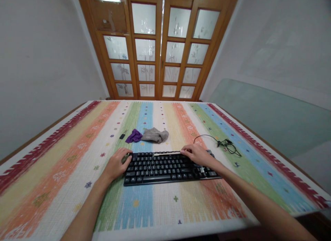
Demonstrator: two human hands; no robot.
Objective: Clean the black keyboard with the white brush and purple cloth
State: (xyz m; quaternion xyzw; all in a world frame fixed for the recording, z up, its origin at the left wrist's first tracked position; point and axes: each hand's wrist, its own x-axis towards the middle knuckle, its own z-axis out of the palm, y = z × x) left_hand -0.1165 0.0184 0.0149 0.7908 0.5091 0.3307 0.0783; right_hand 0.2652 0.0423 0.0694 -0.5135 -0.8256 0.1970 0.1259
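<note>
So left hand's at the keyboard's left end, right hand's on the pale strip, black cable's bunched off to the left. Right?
Cable side is wrong: the head view shows the black cable bunched to the right, beyond the keyboard. Left hand, right hand and pale strip are as you said.

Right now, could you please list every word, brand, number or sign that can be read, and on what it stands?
None can be read.
Keyboard: white key markings, too small and blurred to read.
Pale thin stick: no lettering can be made out.
Small black object: too small to tell.
</note>
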